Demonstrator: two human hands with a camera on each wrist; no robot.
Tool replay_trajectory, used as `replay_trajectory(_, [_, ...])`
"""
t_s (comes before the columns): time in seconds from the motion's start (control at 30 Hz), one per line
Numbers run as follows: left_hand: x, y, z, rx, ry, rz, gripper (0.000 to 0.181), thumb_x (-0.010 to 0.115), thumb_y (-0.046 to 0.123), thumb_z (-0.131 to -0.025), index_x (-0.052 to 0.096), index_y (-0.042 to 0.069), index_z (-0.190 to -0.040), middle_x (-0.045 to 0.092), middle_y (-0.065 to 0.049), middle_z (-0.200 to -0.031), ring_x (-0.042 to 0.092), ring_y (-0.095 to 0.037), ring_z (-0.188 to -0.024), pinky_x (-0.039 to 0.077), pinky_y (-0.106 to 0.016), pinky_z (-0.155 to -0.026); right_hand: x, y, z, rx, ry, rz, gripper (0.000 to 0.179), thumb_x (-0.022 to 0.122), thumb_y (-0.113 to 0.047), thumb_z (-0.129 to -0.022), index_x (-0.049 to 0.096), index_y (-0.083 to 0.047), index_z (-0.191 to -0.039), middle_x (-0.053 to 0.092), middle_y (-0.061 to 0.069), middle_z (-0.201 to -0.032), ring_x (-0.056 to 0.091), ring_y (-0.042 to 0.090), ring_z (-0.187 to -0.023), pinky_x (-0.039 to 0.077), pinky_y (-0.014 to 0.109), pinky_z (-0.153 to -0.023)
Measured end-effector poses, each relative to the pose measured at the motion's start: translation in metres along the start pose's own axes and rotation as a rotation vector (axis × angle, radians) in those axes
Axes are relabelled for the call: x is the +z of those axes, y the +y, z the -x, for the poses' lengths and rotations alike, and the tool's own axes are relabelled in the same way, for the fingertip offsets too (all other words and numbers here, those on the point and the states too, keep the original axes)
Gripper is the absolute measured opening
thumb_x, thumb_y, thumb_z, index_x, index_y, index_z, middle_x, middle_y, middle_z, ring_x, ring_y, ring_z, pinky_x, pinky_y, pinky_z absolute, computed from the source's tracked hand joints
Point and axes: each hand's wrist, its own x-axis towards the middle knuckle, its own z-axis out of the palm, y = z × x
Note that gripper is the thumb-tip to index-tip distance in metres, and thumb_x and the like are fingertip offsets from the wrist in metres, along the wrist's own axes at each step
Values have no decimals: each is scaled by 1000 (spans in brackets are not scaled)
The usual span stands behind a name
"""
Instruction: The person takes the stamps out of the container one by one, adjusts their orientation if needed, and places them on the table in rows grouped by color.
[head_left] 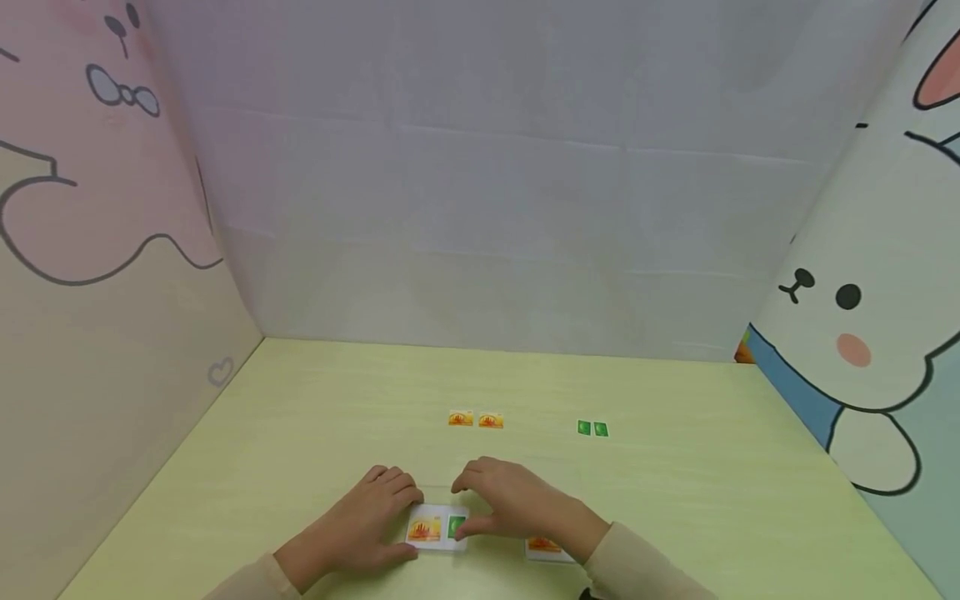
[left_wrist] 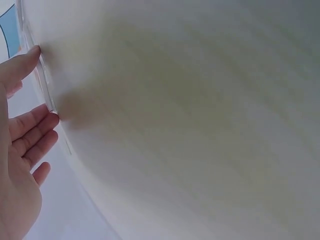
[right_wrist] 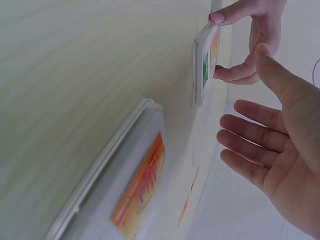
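Observation:
A flat white case (head_left: 437, 546) lies before me, with an orange picture (head_left: 424, 529) and a smaller green one (head_left: 453, 526) on top. My left hand (head_left: 367, 521) holds it by its left end, thumb on the near edge and fingers on the far edge. The right hand (head_left: 517, 500) hovers over the case's right end, fingers loosely spread; in the right wrist view its thumb and fingers stand apart from the case (right_wrist: 199, 95). Partly under the right forearm lies a second white case (head_left: 551, 557) with an orange picture (right_wrist: 142, 185).
Two orange picture pieces (head_left: 476, 419) lie side by side farther back on the pale yellow table (head_left: 337, 400). Two small green pieces (head_left: 592, 428) lie to their right. Walls enclose the table at the back and on both sides.

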Motion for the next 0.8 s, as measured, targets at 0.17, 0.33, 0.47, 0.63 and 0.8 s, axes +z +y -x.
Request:
replay_trajectory(0.17, [-4, 3, 0, -8, -9, -3, 48, 70, 54, -78, 63, 17, -108, 61, 9, -106, 52, -10, -101, 40, -36, -92, -1, -1, -1, -5, -1, -12, 50, 66, -53, -82, 64, -17, -117, 65, -7, -111, 58, 3, -101, 49, 20, -89])
replay_trajectory(0.33, [-5, 5, 1, -10, -8, -21, 50, 70, 54, -77, 63, 16, -108, 61, 8, -106, 52, -10, -102, 40, -35, -92, 0, -2, -2, -19, 3, -20, 51, 66, -54, -82, 64, -16, -117, 65, -7, -113, 59, 4, -103, 49, 20, -89])
replay_trajectory(0.47, [-4, 4, 0, -4, -15, -27, 50, 69, 55, -78, 63, 16, -108, 61, 8, -107, 52, -11, -102, 40, -35, -92, 1, -3, -3, -23, 1, -12, 51, 66, -54, -82, 64, -16, -117, 65, -7, -112, 59, 4, -103, 49, 20, -89])
replay_trajectory(0.63, [-4, 3, -1, 4, -26, -39, 50, 68, 56, -78, 63, 16, -109, 61, 8, -106, 53, -11, -103, 40, -36, -93, 0, -3, -5, -13, -10, -9, 50, 67, -53, -81, 65, -17, -115, 65, -8, -112, 59, 4, -102, 49, 20, -89])
replay_trajectory(0.8, [-5, 2, -1, -2, -40, -36, 51, 68, 56, -79, 63, 16, -109, 61, 8, -107, 53, -11, -104, 40, -37, -94, -1, -2, -6, -10, -20, -15, 49, 67, -52, -81, 65, -17, -115, 65, -7, -113, 59, 4, -104, 49, 20, -90])
